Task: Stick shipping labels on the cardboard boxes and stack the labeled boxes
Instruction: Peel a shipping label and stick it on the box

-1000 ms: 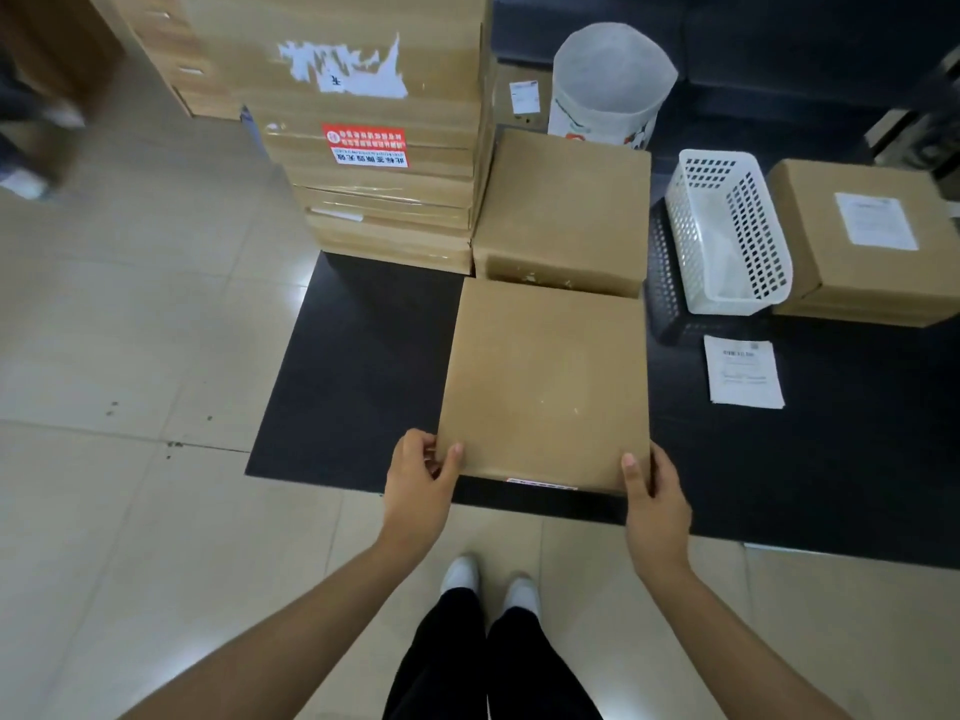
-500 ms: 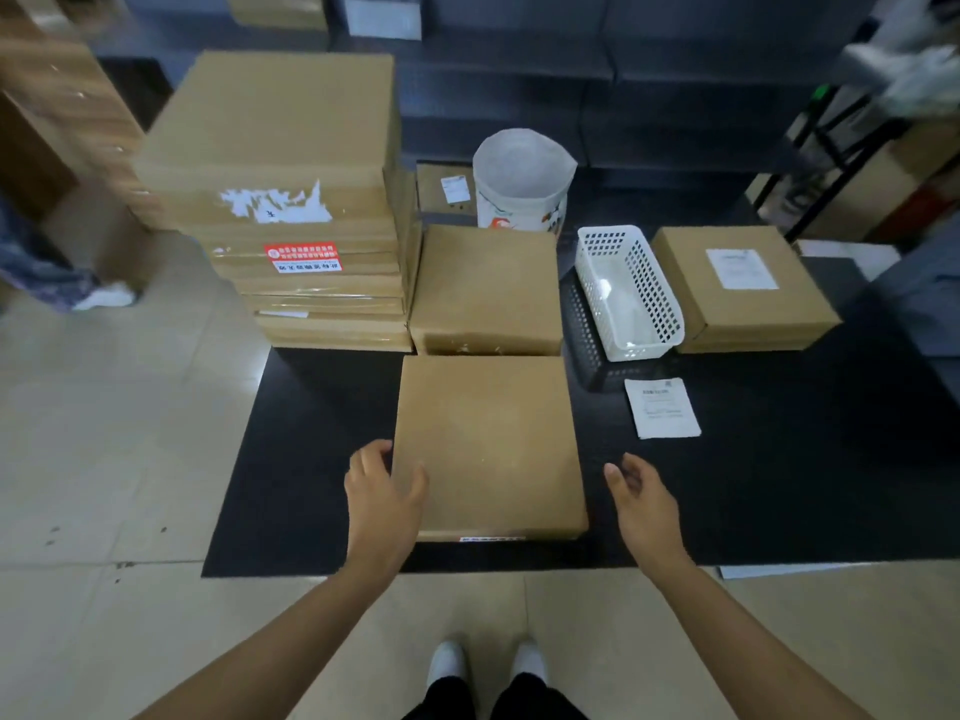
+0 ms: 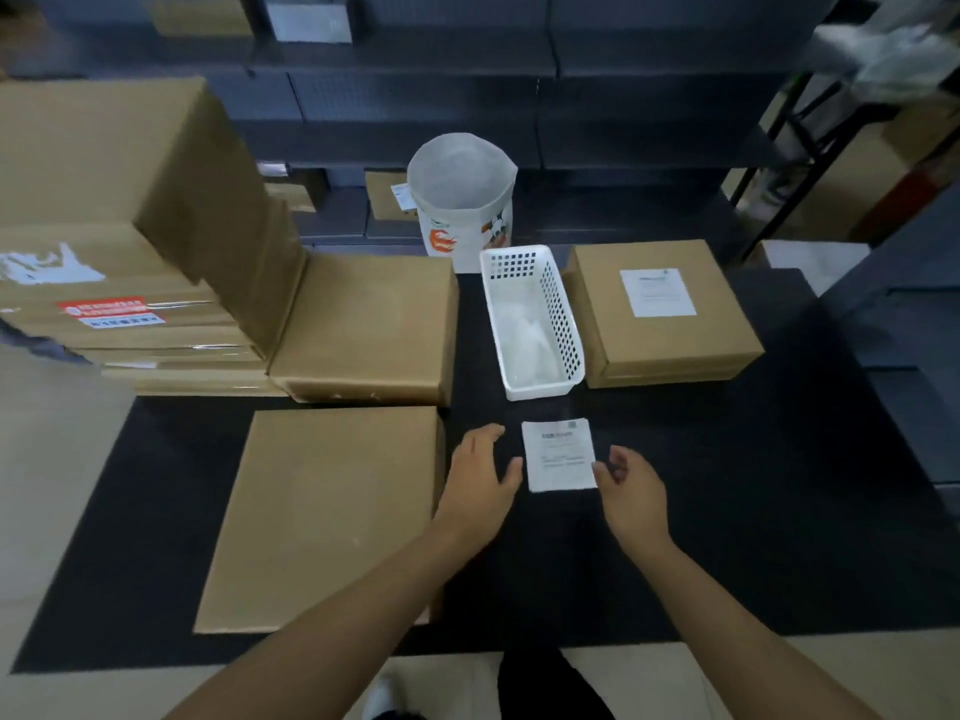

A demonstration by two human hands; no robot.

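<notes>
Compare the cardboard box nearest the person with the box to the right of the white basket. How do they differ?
The near box has a bare top; the far right box carries a white label. The near box lies at the mat's front edge, left of both hands; the right box sits further back, beside the basket. Both are flat, closed and brown.

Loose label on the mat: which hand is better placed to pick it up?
Right, probably. The right hand has fingertips at the label lower right corner. The left hand hovers just off its left edge, nearer the unlabeled box, so it could steady that.
</notes>
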